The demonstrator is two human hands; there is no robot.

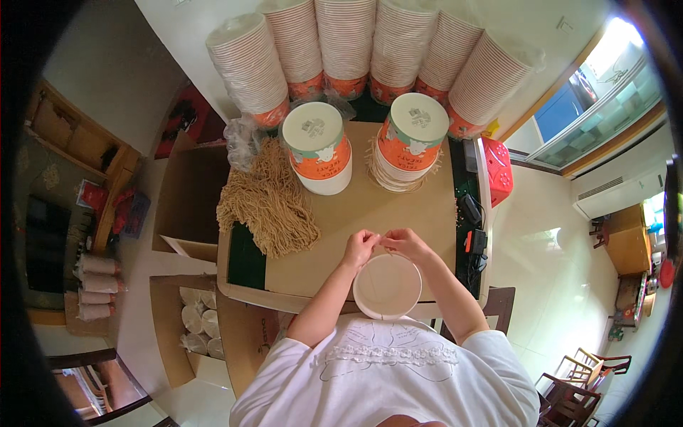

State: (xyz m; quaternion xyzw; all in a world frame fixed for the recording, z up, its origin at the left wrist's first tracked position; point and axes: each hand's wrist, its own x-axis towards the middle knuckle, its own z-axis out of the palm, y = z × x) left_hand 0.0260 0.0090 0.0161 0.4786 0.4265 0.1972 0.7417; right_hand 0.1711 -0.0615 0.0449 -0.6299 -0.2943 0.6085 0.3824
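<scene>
Out ahead of the left hand [361,248] and right hand [406,244] runs the desk [245,265], topped with brown cardboard [348,224], glossy floor [525,206] off to the right. The hands meet at the fingertips, grip impossible to tell, the white bucket [388,286] just nearside! Tan cords [269,203] heap beyond the left hand, while two upturned printed buckets [324,167] and tall wrapped stacks [346,43] wall off the far side.

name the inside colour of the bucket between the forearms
The bucket is off-white inside; best in head view.
</scene>
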